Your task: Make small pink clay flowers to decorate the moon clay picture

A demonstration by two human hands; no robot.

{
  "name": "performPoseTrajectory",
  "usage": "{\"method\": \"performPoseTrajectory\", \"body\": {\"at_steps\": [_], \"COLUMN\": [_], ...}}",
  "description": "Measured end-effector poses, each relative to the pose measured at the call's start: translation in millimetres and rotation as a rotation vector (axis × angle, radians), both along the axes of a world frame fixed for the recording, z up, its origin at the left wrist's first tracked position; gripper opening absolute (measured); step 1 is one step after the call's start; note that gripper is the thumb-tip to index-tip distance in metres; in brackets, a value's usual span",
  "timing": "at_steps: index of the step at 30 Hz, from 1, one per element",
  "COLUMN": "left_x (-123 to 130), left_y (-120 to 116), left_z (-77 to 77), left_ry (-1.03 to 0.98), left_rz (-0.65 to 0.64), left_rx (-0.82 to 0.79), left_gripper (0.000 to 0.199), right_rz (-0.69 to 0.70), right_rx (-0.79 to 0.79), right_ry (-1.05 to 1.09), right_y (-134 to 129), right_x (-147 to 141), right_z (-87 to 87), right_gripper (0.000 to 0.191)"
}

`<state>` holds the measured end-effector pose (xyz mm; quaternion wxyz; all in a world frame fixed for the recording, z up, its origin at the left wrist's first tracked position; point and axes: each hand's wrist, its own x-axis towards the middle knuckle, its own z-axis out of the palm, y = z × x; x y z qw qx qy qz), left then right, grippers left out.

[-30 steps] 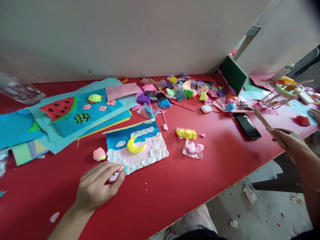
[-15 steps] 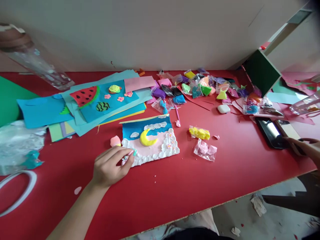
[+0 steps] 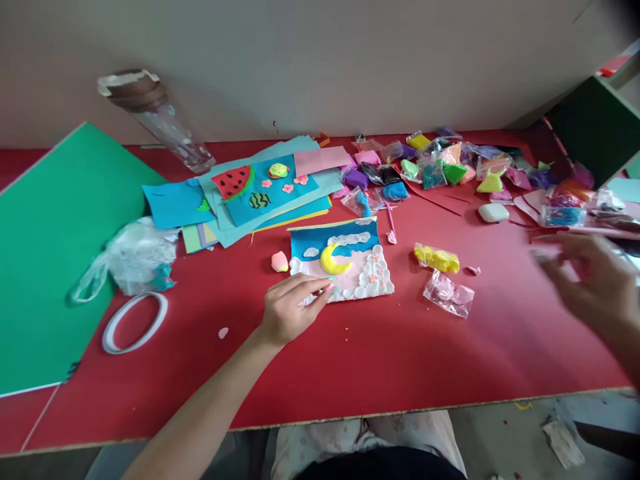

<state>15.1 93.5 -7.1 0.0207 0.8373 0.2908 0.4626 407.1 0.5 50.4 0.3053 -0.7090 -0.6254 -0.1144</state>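
Note:
My left hand [image 3: 295, 305] is closed, thumb and finger pinched together over the lower left of a clay picture [image 3: 307, 268]. Whatever is between those fingertips is too small to make out; green shows at their tips. The picture has a blue sky, white clay clouds, a yellow crescent moon [image 3: 330, 262] and a white bumpy border with small pink flowers. A pink clay lump [image 3: 279, 262] lies just left of it. My right hand [image 3: 595, 287], smeared by motion, hovers over the right side of the red table [image 3: 400, 360].
Bagged yellow clay [image 3: 437, 259] and pink clay [image 3: 449, 293] lie right of the picture. Behind are many clay packets [image 3: 430, 173], a white case [image 3: 493, 213] and coloured sheets [image 3: 260, 197]. At left are a bottle [image 3: 170, 130], a tape roll [image 3: 111, 333] and a green board [image 3: 60, 267].
The view has swung left, so everything sits further right. My right hand has moved away from the phone at the right edge. My left hand remains pinched at the picture's lower part.

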Motion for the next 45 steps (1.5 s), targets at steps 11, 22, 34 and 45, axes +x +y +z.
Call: {"method": "performPoseTrajectory", "body": {"at_steps": [11,22,34,45], "left_x": [7.6,5.7,3.8,-1.5], "left_y": [-24.7,-30.1,-29.1,-24.2], "left_z": [1.6,-2.8,-0.9,0.5], "left_ry": [0.172,0.300,0.330,0.224], "left_rz": [-0.223,-0.251,-0.238,-0.039], "left_rx": [0.189,0.129,0.038,0.093], "left_gripper": [0.023,0.027,0.015,0.018], "right_rz": [1.095,0.963,0.824,0.530], "right_rx": [-0.805,-1.122,-1.235,-0.925], "right_ry": [0.863,1.421,1.646,1.991], "right_y": [41.8,38.6,40.7,45.6], "right_x": [-213.5,-208.2,-206.0,-208.9], "right_z": [-42.8,-52.8,-56.4,-58.9], "right_gripper": [0.048,0.039,0.036,0.026]}}
